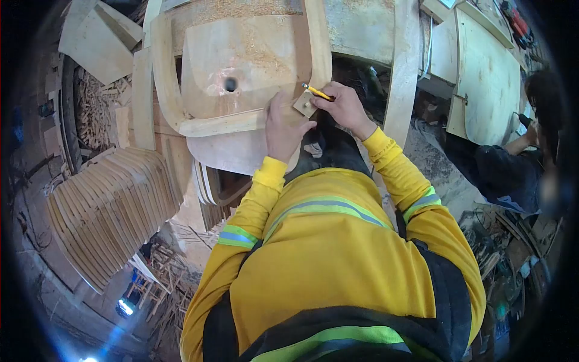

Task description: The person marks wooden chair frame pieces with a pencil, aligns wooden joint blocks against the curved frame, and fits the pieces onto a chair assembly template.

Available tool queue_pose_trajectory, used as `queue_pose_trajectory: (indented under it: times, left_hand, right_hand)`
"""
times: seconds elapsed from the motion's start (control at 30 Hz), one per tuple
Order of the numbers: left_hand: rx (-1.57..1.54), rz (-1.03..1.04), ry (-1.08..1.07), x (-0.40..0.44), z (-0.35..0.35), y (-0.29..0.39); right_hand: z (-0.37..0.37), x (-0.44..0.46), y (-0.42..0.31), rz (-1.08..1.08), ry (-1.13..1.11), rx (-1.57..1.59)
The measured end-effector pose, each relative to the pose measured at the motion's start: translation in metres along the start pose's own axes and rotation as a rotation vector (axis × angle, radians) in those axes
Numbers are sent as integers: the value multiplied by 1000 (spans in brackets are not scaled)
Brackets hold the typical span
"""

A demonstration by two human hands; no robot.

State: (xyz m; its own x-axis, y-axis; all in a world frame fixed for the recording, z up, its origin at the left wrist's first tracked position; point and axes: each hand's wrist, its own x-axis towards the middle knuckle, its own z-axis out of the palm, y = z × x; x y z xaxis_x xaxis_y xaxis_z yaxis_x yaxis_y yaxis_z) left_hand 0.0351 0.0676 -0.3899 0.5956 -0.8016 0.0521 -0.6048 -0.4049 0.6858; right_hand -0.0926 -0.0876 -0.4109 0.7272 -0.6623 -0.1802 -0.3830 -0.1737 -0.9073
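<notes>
A curved wooden frame lies over a pale wooden panel with a round hole. My left hand rests at the frame's near edge, thumb and fingers apart. At the frame's right corner, my right hand is closed on a slim yellow pencil, which points up and left. Under its fingers sits a small square wooden block with a short peg in its face. Whether those fingers also grip the block, I cannot tell.
A row of curved wooden pieces stands at the left, near scrap wood. Sawdust covers parts of the bench. Another person is at the right by a large wooden panel. Offcuts litter the floor.
</notes>
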Motion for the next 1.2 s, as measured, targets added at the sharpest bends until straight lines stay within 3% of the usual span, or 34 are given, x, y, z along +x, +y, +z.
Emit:
queue_pose_trajectory:
  times: [0.43, 0.63, 0.9, 1.2]
  left_hand:
    - [-42, -57, 122, -4, 28, -22]
    - [-29, -9, 113, 0, 27, -21]
    - [-31, 53, -3, 12, 23, -28]
    - [-146, 53, 50, 11, 25, -36]
  right_hand:
    - [17, -9, 9, 108, 94, 94]
    - [24, -12, 19, 30, 130, 108]
    - [25, -12, 7, 135, 124, 206]
    - [25, -13, 8, 128, 130, 191]
